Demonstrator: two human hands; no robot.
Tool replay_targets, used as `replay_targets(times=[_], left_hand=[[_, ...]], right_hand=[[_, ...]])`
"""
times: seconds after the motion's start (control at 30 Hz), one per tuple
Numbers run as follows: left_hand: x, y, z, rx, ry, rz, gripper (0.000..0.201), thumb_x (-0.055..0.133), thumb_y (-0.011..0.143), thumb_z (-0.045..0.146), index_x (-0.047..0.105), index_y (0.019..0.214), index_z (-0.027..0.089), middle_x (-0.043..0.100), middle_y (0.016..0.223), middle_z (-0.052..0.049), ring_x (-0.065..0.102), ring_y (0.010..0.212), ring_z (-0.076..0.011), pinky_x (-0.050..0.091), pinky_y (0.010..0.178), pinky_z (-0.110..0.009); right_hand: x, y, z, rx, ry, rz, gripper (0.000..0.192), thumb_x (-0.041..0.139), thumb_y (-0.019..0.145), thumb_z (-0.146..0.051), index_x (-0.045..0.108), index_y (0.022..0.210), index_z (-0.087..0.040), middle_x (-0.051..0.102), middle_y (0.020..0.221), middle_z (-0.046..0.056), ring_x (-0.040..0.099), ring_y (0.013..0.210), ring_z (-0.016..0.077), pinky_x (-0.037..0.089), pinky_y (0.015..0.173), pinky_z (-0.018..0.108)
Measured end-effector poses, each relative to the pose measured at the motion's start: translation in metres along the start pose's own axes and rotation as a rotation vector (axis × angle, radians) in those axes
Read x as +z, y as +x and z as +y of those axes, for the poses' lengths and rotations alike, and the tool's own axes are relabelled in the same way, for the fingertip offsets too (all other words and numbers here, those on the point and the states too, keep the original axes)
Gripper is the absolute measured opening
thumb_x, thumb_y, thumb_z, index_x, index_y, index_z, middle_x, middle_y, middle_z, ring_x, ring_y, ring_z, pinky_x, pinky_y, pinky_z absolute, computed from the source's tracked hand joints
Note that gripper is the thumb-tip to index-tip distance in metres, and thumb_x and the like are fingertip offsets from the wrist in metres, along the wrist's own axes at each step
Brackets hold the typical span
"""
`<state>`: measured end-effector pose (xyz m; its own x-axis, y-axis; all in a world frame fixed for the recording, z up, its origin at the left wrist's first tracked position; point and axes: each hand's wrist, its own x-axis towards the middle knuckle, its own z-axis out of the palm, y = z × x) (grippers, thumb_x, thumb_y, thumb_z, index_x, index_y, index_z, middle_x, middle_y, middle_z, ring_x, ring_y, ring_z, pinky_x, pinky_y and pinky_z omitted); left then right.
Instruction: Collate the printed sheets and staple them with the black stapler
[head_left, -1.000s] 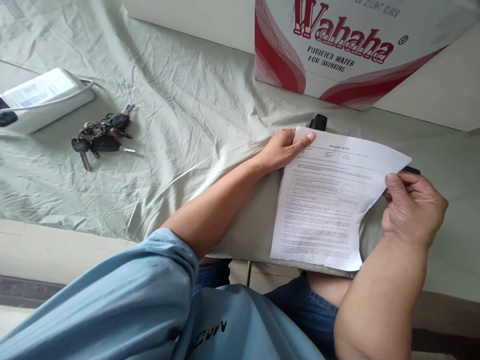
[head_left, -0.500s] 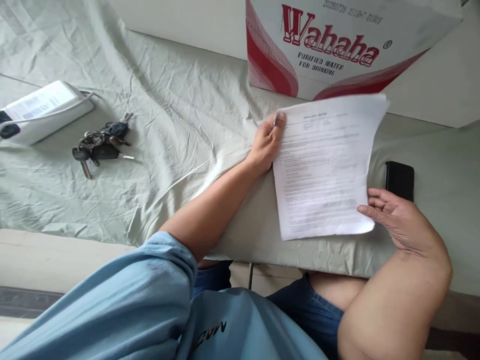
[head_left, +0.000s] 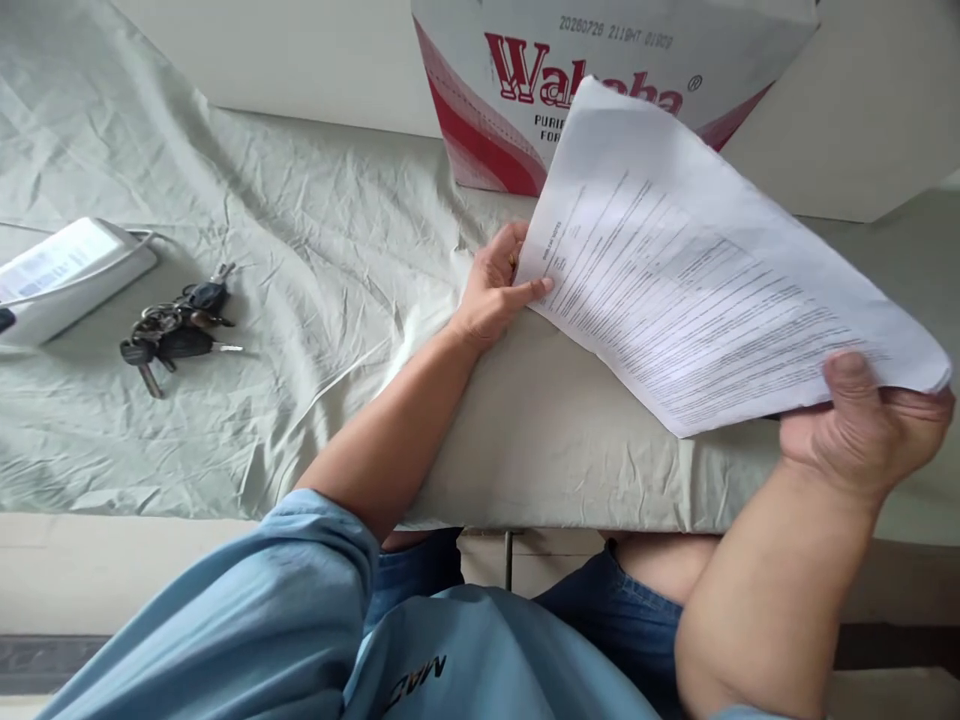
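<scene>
The paper [head_left: 697, 270] looks smooth and matt, the cloth [head_left: 322, 240] wrinkled fabric, the box [head_left: 480, 125] smooth cardboard, the keys [head_left: 185, 343] metal with black plastic heads.

"20260726" and "Wahaha" on carton [head_left: 611, 55]

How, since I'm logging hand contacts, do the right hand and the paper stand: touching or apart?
Touching. The head view shows the right hand gripping the paper near its right end, the thumb lying over the printed face.
</scene>
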<state>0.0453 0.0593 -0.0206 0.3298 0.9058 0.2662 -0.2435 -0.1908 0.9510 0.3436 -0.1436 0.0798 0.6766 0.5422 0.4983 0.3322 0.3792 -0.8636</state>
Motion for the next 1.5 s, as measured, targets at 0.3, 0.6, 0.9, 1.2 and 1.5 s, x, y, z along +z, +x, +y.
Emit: replay_targets(times=[0.3,0.6,0.9,1.2,1.5], left_hand=[[-0.001,-0.003,0.013,-0.064,0.148,-0.015,0.039,0.087,0.090,0.059,0.075,0.107,0.026,0.074,0.097,-0.005,0.079,0.106,-0.0304,0.066,0.089,-0.045],[-0.005,-0.001,0.018,-0.137,0.147,-0.058,0.046,0.087,0.093,0.067,0.073,0.094,0.023,0.074,0.085,-0.006,0.074,0.084,-0.0230,0.064,0.071,-0.036],[-0.005,-0.009,0.058,-0.502,0.051,-0.494,0.036,0.093,0.083,0.050,0.080,0.091,0.017,0.079,0.081,-0.006,0.069,0.066,-0.0171,0.056,0.057,-0.030],[0.007,-0.008,0.065,-0.355,0.302,-0.740,0.024,0.078,0.087,0.042,0.078,0.086,0.019,0.073,0.077,-0.001,0.065,0.072,-0.0159,0.051,0.063,-0.026],[0.008,-0.010,0.059,-0.340,0.397,-0.556,0.025,0.079,0.088,0.045,0.077,0.090,0.020,0.073,0.080,0.000,0.063,0.074,-0.0148,0.047,0.066,-0.028]], right_hand=[[0.001,-0.009,-0.002,0.197,-0.074,-0.242,0.068,0.112,0.062,-0.051,0.085,0.121,-0.029,0.082,0.140,0.011,0.065,0.157,0.0409,0.055,0.134,0.068],[-0.018,-0.020,-0.011,0.629,-0.161,-0.459,0.065,0.110,0.072,-0.049,0.085,0.129,-0.032,0.084,0.145,0.008,0.072,0.151,0.0339,0.047,0.143,0.062],[-0.063,-0.007,0.001,0.700,-0.271,-0.367,0.073,0.104,0.070,-0.078,0.091,0.125,-0.033,0.089,0.121,0.014,0.084,0.116,0.0375,0.069,0.107,0.056],[-0.017,-0.023,0.013,0.797,-0.240,-0.681,0.062,0.095,0.083,-0.081,0.085,0.113,-0.028,0.086,0.095,0.006,0.084,0.096,0.0298,0.071,0.090,0.044],[0.007,-0.027,0.023,0.773,-0.478,-0.590,0.055,0.095,0.081,-0.073,0.065,0.067,-0.030,0.060,0.059,-0.003,0.068,0.066,0.0248,0.056,0.056,0.036]])
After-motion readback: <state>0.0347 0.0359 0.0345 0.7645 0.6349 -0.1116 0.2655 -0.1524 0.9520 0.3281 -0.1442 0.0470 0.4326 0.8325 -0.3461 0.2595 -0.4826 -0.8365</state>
